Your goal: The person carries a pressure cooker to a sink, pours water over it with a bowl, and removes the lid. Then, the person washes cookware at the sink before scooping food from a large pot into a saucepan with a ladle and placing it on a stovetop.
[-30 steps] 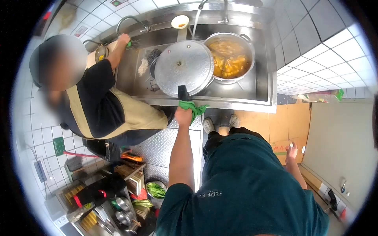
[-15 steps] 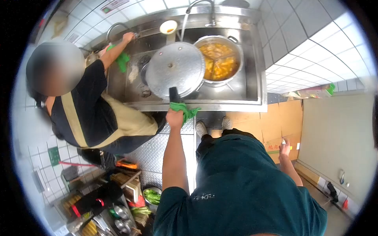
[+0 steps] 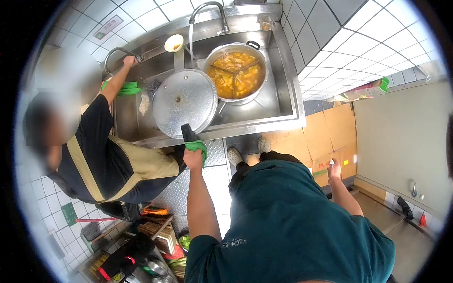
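My left hand [image 3: 193, 159] is wrapped round a green cloth [image 3: 197, 147] on the black handle [image 3: 188, 132] of a covered pot. The round metal lid [image 3: 185, 101] of that pot rests over the sink's middle. To its right, inside the sink, stands an open pot [image 3: 236, 70] with yellow-orange food and a three-way divider. Well away from the pots, on the right, my right hand [image 3: 334, 170] has its fingers closed round something small and whitish that I cannot make out.
At the left a co-worker [image 3: 118, 165] in an apron reaches to a tap, a green cloth [image 3: 128, 88] by the arm. A bowl [image 3: 174, 43] sits between the basins [image 3: 293, 120]. A tap [image 3: 207, 5] runs behind. Flattened cardboard [image 3: 325, 137] covers the floor; shelves stand lower left.
The view has shifted, so the sink sits further left. My left hand still holds the cloth-wrapped handle. The co-worker's hand has gone to the tap, and a green cloth lies lower by the arm.
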{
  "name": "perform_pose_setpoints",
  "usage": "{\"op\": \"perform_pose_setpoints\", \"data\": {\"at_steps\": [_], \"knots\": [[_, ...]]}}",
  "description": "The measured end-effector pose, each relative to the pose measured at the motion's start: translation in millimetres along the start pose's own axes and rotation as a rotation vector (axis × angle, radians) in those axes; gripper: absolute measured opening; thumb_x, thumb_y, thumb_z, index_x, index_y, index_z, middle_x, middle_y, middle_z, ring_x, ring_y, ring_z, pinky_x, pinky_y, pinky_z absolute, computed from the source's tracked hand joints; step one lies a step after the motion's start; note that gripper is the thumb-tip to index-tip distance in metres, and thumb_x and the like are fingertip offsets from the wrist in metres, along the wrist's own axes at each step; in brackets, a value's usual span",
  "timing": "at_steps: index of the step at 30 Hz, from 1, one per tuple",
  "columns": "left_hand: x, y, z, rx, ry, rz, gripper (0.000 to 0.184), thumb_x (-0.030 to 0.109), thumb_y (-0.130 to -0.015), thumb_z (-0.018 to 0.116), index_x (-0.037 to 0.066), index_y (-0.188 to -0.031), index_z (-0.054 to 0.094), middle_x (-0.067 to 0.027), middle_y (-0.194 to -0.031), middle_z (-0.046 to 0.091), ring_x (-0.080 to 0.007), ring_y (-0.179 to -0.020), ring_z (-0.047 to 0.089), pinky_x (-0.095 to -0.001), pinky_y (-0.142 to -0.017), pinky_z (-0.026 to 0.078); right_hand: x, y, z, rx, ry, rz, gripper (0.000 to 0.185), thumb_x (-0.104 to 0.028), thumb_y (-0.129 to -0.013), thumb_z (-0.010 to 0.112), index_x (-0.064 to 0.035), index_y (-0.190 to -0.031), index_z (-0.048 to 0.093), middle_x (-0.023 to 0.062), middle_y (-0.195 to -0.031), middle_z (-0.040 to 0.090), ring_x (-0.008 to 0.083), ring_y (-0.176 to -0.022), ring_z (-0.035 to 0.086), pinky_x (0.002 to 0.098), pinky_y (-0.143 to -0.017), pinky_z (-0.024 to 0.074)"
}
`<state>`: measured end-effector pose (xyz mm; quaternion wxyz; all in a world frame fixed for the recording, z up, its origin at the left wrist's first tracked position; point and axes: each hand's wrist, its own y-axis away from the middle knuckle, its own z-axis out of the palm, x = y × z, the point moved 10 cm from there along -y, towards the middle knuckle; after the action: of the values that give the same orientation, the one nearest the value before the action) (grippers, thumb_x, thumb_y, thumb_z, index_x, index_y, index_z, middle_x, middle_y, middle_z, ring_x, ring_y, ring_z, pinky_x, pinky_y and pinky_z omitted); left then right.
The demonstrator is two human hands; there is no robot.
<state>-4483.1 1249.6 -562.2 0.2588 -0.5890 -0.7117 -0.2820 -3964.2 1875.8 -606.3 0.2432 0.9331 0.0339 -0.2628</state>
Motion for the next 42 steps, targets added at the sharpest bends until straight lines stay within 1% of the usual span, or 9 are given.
{"op": "perform_pose_setpoints", "data": {"at_steps": [1,4,7,11,15,19,22,33,42], "knots": [[0,-1,0,-0.003,-0.009,0.002,0.036,0.019,-0.069,0.073,-0.005,-0.096,0.066,-0.0243,-0.090,0.072,-0.0421,-0.085,0.070,-0.0461,-0.080,0.055,11,-6,4,-0.002,0.023,0.006,0.039,-0.014,-0.097,0.050,0.0007,-0.132,0.060,0.0226,-0.116,0.068,0.0314,-0.109,0.066,0.0380,-0.094,0.0505],[-3,-2,1,-0.014,-0.052,-0.020,0.038,0.018,-0.069,0.073,-0.006,-0.097,0.066,-0.0250,-0.091,0.072,-0.0426,-0.087,0.070,-0.0463,-0.081,0.055,33,-38,20,-0.005,-0.077,-0.093,0.038,-0.012,-0.099,0.049,-0.0072,-0.135,0.060,0.0088,-0.099,0.067,0.0153,-0.077,0.061,0.0298,-0.067,0.0503],[-9,-4,1,-0.012,-0.094,-0.032,0.037,0.019,-0.070,0.073,-0.005,-0.098,0.066,-0.0253,-0.094,0.072,-0.0427,-0.089,0.070,-0.0465,-0.082,0.055,-1,-19,12,-0.030,-0.116,0.032,0.040,-0.007,-0.097,0.046,-0.0064,-0.134,0.060,0.0106,-0.098,0.067,0.0161,-0.076,0.061,0.0303,-0.067,0.0508],[9,5,-2,-0.025,-0.042,-0.031,0.037,0.021,-0.073,0.075,-0.004,-0.098,0.066,-0.0254,-0.096,0.072,-0.0430,-0.091,0.070,-0.0472,-0.084,0.055,-1,-28,16,-0.019,0.020,-0.035,0.040,-0.011,-0.094,0.049,-0.0018,-0.131,0.062,0.0241,-0.116,0.069,0.0361,-0.107,0.067,0.0422,-0.092,0.0514],[10,6,-1,-0.009,-0.184,-0.042,0.046,0.029,-0.074,0.078,-0.003,-0.105,0.062,-0.0275,-0.097,0.071,-0.0459,-0.092,0.069,-0.0496,-0.083,0.054,-3,-26,21,-0.009,0.011,-0.043,0.040,-0.012,-0.094,0.049,0.0002,-0.130,0.062,0.0246,-0.121,0.068,0.0379,-0.116,0.064,0.0428,-0.099,0.0490],[6,8,-5,-0.023,-0.231,-0.068,0.057,0.030,-0.076,0.078,-0.002,-0.117,0.054,-0.0295,-0.103,0.069,-0.0485,-0.096,0.067,-0.0525,-0.087,0.052,27,-45,35,0.029,-0.025,-0.056,0.040,-0.008,-0.097,0.045,-0.0034,-0.133,0.060,0.0158,-0.104,0.069,0.0193,-0.075,0.066,0.0352,-0.067,0.0542],[22,16,-6,-0.056,-0.252,-0.098,0.063,0.024,-0.076,0.077,-0.002,-0.126,0.049,-0.0301,-0.114,0.065,-0.0470,-0.107,0.063,-0.0520,-0.093,0.050,20,-33,32,-0.031,-0.062,0.110,0.042,-0.012,-0.093,0.049,0.0014,-0.131,0.061,0.0241,-0.126,0.066,0.0363,-0.119,0.062,0.0421,-0.100,0.0482],[47,20,-9,0.033,-0.380,-0.013,0.076,0.017,-0.077,0.075,-0.003,-0.141,0.038,-0.0293,-0.128,0.056,-0.0461,-0.122,0.053,-0.0503,-0.104,0.044,32,-54,42,-0.063,-0.029,0.041,0.043,-0.013,-0.094,0.048,0.0037,-0.131,0.060,0.0251,-0.127,0.065,0.0374,-0.120,0.062,0.0426,-0.102,0.0478],[36,9,1,0.021,-0.318,-0.040,0.055,0.019,-0.077,0.075,-0.001,-0.121,0.050,-0.0277,-0.121,0.059,-0.0459,-0.116,0.056,-0.0503,-0.101,0.045,23,-47,21,0.002,0.008,0.040,0.042,-0.013,-0.094,0.050,0.0014,-0.131,0.061,0.0255,-0.126,0.067,0.0380,-0.120,0.062,0.0425,-0.100,0.0485]]}}
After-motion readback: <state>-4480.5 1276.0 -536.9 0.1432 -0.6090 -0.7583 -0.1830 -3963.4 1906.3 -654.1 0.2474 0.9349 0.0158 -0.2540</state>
